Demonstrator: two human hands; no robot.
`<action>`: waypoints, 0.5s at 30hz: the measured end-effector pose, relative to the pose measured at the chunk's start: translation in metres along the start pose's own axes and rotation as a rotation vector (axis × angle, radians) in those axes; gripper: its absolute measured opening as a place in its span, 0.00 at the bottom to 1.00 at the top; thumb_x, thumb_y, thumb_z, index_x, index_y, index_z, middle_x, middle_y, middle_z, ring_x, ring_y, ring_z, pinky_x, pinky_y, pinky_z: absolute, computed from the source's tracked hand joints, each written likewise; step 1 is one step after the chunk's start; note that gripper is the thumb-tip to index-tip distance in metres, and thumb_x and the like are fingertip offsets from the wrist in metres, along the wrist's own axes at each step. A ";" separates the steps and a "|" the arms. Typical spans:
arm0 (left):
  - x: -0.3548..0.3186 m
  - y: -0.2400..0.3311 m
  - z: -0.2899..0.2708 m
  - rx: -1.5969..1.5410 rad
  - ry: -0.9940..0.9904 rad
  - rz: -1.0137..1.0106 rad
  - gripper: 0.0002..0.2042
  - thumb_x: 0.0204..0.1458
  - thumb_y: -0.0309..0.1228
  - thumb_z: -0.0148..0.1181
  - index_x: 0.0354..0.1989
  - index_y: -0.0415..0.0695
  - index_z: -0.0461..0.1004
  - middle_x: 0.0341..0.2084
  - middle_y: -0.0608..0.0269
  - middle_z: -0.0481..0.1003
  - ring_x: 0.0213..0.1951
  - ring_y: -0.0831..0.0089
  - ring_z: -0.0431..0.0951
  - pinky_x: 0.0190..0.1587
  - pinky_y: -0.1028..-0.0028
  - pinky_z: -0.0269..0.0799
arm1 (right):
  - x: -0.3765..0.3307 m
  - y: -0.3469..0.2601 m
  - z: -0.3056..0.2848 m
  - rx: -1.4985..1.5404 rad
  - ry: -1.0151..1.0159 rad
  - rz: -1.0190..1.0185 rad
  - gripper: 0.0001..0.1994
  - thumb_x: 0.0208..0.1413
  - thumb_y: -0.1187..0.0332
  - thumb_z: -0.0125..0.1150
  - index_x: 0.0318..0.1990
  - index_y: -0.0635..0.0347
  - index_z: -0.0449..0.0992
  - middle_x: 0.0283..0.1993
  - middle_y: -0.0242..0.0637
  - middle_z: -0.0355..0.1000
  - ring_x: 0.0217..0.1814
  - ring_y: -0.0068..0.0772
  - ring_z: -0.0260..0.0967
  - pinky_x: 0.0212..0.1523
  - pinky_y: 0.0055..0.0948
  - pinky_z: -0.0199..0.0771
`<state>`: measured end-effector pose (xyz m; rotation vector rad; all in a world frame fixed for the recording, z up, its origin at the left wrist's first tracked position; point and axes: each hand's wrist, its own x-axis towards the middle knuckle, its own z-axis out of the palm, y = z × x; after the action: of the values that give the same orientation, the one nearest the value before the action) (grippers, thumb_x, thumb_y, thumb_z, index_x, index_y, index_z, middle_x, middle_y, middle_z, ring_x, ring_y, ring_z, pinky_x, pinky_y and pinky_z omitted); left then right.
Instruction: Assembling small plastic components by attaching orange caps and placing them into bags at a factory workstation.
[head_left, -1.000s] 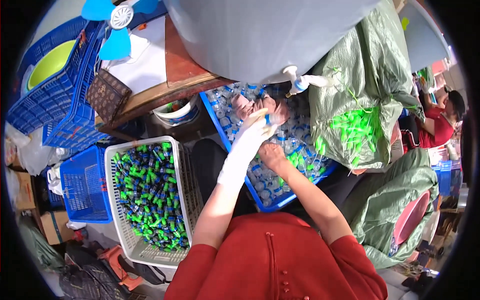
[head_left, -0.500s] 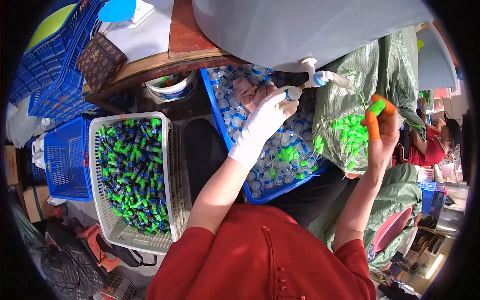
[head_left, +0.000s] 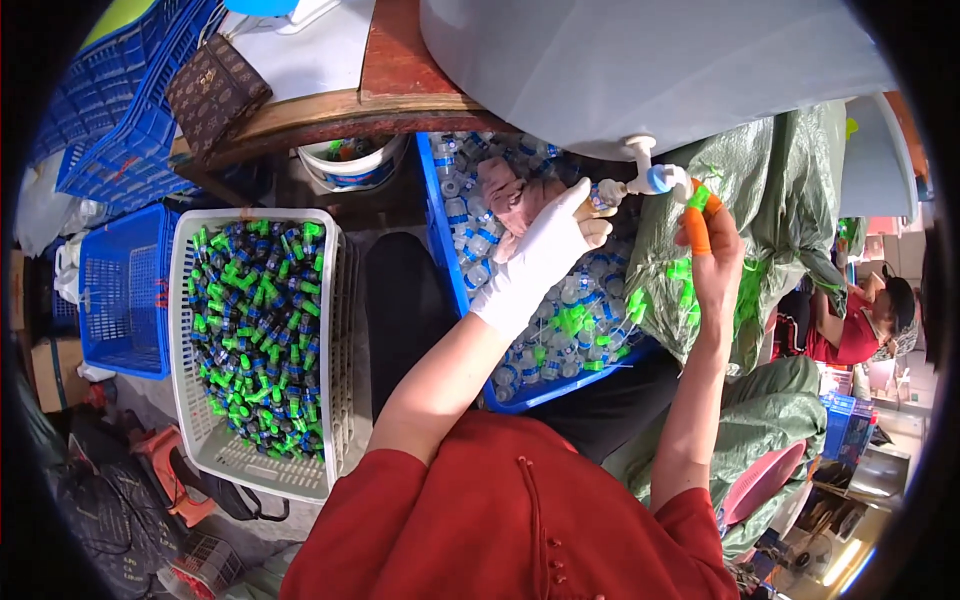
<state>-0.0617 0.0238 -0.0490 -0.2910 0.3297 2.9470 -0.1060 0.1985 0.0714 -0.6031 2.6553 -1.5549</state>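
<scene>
My left hand [head_left: 545, 250], in a white glove, holds a small clear bottle [head_left: 600, 193] up to the white and blue tap [head_left: 655, 178] of a big white tank [head_left: 640, 60]. My right hand [head_left: 712, 250], with orange finger covers, pinches a green cap [head_left: 699, 197] just right of the tap. Under both hands a blue crate [head_left: 440, 230] holds several small clear bottles and loose green caps. A green bag [head_left: 780, 190] with more green caps lies to the right.
A white basket [head_left: 185, 300] of capped dark bottles sits at my left, beside blue crates [head_left: 115, 290]. A wooden table edge [head_left: 330, 110] carries a brown pouch [head_left: 217, 90]. A white bucket [head_left: 350, 170] stands beneath it. Another person in red [head_left: 850, 325] sits at the far right.
My right hand has come in from the green bag toward the tap with a green cap. My left hand has moved the bottle closer to the tap spout.
</scene>
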 end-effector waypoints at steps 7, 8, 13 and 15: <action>-0.001 0.000 0.000 0.009 -0.088 0.025 0.19 0.64 0.45 0.47 0.46 0.40 0.72 0.35 0.56 0.76 0.27 0.74 0.72 0.29 0.77 0.67 | 0.002 0.003 0.000 0.046 -0.006 -0.022 0.18 0.61 0.72 0.56 0.58 0.65 0.70 0.32 0.25 0.69 0.30 0.13 0.63 0.33 0.15 0.65; -0.001 -0.001 -0.002 0.007 -0.086 0.025 0.19 0.64 0.45 0.47 0.46 0.40 0.72 0.35 0.56 0.76 0.27 0.74 0.72 0.29 0.77 0.67 | 0.001 0.003 0.001 0.046 -0.009 -0.021 0.18 0.61 0.72 0.56 0.58 0.65 0.70 0.32 0.25 0.69 0.30 0.13 0.63 0.33 0.15 0.65; 0.001 -0.002 -0.004 -0.003 -0.082 0.013 0.19 0.64 0.45 0.47 0.46 0.39 0.72 0.36 0.55 0.76 0.28 0.73 0.74 0.31 0.77 0.70 | -0.003 -0.009 -0.001 0.014 0.039 -0.060 0.18 0.61 0.73 0.55 0.59 0.65 0.69 0.35 0.27 0.70 0.30 0.14 0.64 0.34 0.16 0.66; -0.001 -0.001 -0.003 0.006 -0.066 0.006 0.19 0.64 0.45 0.48 0.46 0.39 0.72 0.36 0.55 0.76 0.28 0.73 0.75 0.31 0.77 0.71 | -0.005 -0.018 -0.002 0.013 0.142 -0.172 0.19 0.62 0.74 0.54 0.60 0.65 0.69 0.37 0.29 0.71 0.31 0.15 0.65 0.34 0.17 0.67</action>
<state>-0.0605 0.0242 -0.0517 -0.1918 0.3315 2.9531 -0.0957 0.1943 0.0869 -0.7675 2.7577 -1.7179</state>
